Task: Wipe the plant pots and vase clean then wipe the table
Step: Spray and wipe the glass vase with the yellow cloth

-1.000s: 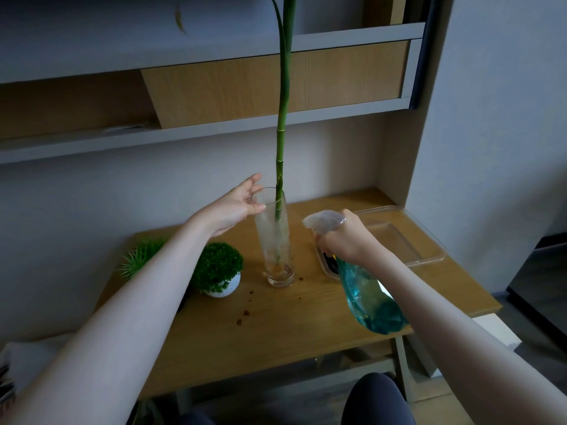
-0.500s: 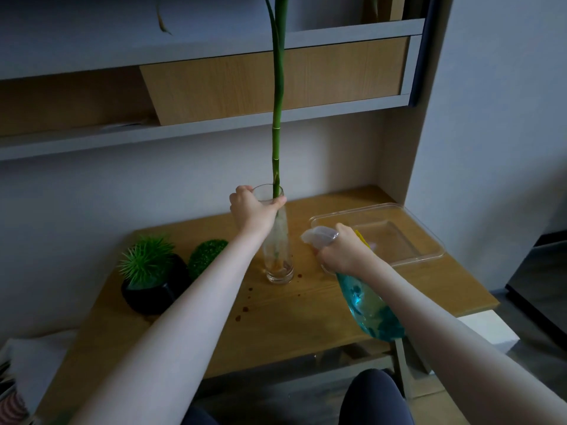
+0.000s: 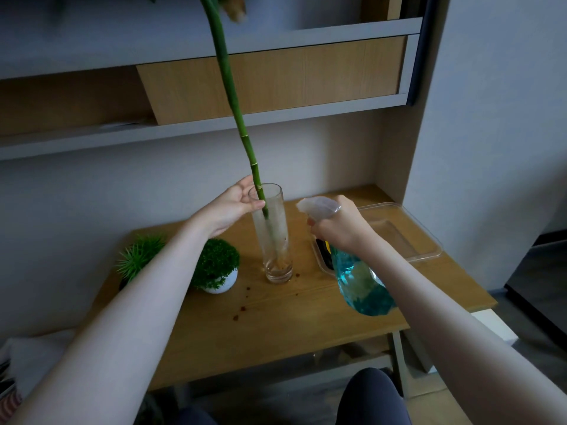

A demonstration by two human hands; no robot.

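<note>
A tall clear glass vase (image 3: 276, 240) stands on the wooden table (image 3: 276, 320), with a long green bamboo stalk (image 3: 242, 130) leaning left out of it. My left hand (image 3: 233, 207) grips the vase near its rim, thumb across the front. My right hand (image 3: 340, 225) holds a blue spray bottle (image 3: 359, 283) by its white trigger head, nozzle pointing at the vase. A leafy plant in a white pot (image 3: 219, 268) and a spiky plant (image 3: 138, 259) in a dark pot sit left of the vase, partly behind my left arm.
A clear plastic tray (image 3: 408, 240) lies at the table's right, a dark and yellow object in its near corner. Brown spots (image 3: 242, 308) mark the tabletop before the vase. Shelves (image 3: 214, 124) overhang the table. My knee (image 3: 371, 397) shows below the front edge.
The bamboo stalk has tilted over to the left. My left hand has slid from the top of the rim to the vase's left side. The spray bottle has risen slightly toward the vase.
</note>
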